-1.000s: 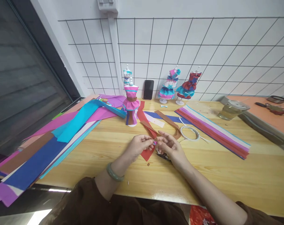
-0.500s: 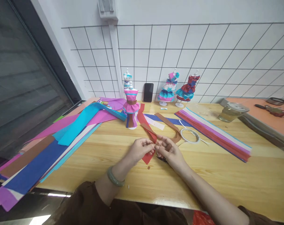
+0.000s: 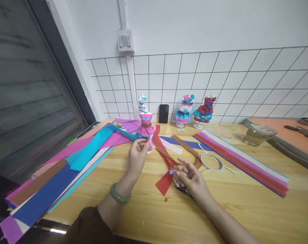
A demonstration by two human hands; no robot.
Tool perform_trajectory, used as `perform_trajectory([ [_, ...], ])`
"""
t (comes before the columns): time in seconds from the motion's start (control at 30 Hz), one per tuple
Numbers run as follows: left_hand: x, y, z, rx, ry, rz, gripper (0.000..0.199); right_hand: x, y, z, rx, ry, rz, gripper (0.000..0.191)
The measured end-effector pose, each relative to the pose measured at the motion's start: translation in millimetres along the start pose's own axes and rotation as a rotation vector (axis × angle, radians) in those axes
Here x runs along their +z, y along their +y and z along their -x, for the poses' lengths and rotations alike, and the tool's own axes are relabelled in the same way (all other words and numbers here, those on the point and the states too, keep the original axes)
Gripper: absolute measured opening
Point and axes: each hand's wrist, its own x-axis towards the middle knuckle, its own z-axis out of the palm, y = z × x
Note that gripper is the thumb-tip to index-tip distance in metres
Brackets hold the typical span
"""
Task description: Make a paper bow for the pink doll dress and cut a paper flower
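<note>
My left hand (image 3: 138, 156) is at the lower part of a small dress mannequin (image 3: 146, 125) in a pink paper dress with a brown waistband. Its fingers are curled against the mannequin below the skirt and hide part of it. Between the thumb and fingertips of my right hand (image 3: 188, 173) is a tiny pink and blue paper bow (image 3: 172, 171). Below the bow lies a red paper strip (image 3: 164, 183). Dark-handled scissors (image 3: 181, 189) lie partly under my right hand. A brown strip (image 3: 185, 147) and a roll of narrow white tape (image 3: 211, 161) are to the right.
Coloured crepe paper strips (image 3: 54, 179) spread over the table's left side, and a striped stack (image 3: 242, 162) lies on the right. Along the wall stand a phone (image 3: 163, 113) and two dressed mannequins (image 3: 183, 110). A cup of liquid (image 3: 259, 135) is at the back right.
My left hand has left my right hand and moved left and up to the pink-dressed mannequin. My right hand keeps the small bow, now visible. The camera view has tilted up.
</note>
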Motion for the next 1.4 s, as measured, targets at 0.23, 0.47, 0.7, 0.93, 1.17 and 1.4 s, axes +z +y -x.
perform_trajectory([
  [0.23, -2.3, 18.3, -61.5, 0.315, 0.095, -0.135, 0.072, 4.1, 0.5, 0.8, -0.007, -0.049, 0.002, 0.046],
  [0.47, 5.8, 25.5, -86.9, 0.219, -0.163, -0.113, 0.096, -6.3, 6.9, -4.1, -0.01, -0.017, 0.022, 0.049],
  [0.7, -16.3, 23.5, -98.4, 0.087, -0.444, -0.023, 0.094, -8.8, 12.9, -11.0, -0.017, 0.015, 0.054, 0.05],
  [0.93, -20.5, 23.3, -101.2, 0.071, -0.525, 0.085, 0.088, 16.0, -25.8, -41.8, -0.144, -0.04, 0.157, 0.046],
  [1.17, -16.6, 16.9, -103.0, 0.103, -0.509, 0.118, 0.086, 63.0, -44.9, -91.3, -0.346, -0.049, 0.179, 0.061],
  [1.4, -9.2, 15.7, -101.4, 0.194, -0.473, 0.063, 0.075, 81.3, -44.4, -108.8, -0.364, -0.063, 0.087, 0.074],
])
